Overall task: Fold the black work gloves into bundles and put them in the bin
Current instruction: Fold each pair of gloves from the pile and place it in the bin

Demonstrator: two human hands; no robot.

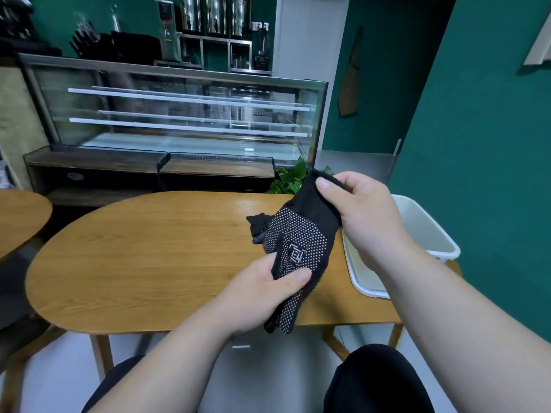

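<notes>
Both hands are gripping the gloves (301,242) taut above the table (149,248): right hand (360,213) pinching cuffs, left hand (262,290) clamping fingers, likely squaring up for folding beside the bin (429,228).

You have open wood across the left and middle of the table (149,248). At its right end the white bin (426,228) stands mouth up. Your right hand (363,210) is just left of its rim, and the gloves (301,242) held between it and your left hand (262,293) bar the near right edge.
</notes>
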